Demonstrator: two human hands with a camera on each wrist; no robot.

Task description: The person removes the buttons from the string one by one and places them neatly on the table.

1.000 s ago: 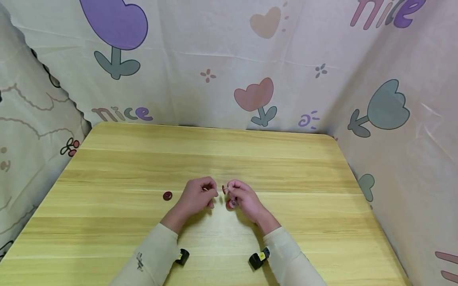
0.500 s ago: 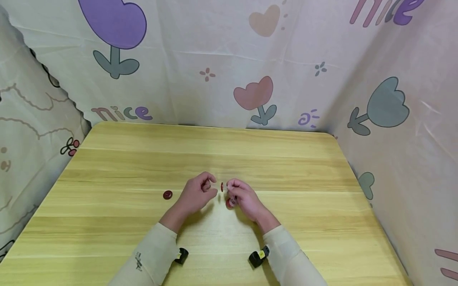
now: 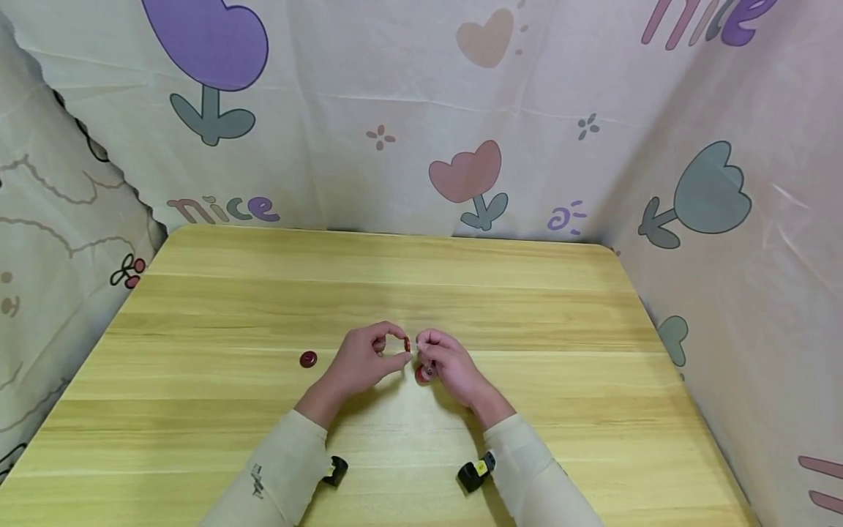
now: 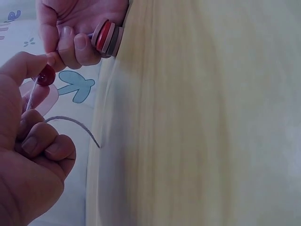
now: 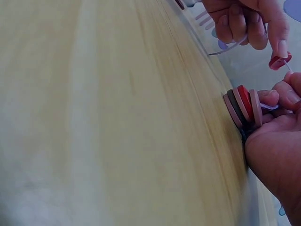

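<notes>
In the head view, my left hand pinches a small red button by its edge between thumb and index finger. A thin light string runs through that button; its loose end trails out from under the curled other fingers of the left hand. Just to the right, my right hand pinches the string close to the button. Below the right fingers, a stack of several buttons, in pinkish brown, red and dark grey, is threaded on the same string, face to face, close over the table.
On the wooden table, a dark red button lies flat left of the left hand. A black wrist camera sits by the left sleeve and another wrist camera by the right. A patterned cloth hangs behind the table.
My left thumb and index finger spread apart, then came right and closed on the red button, which had hung on the string between the hands. The right hand has barely moved.
</notes>
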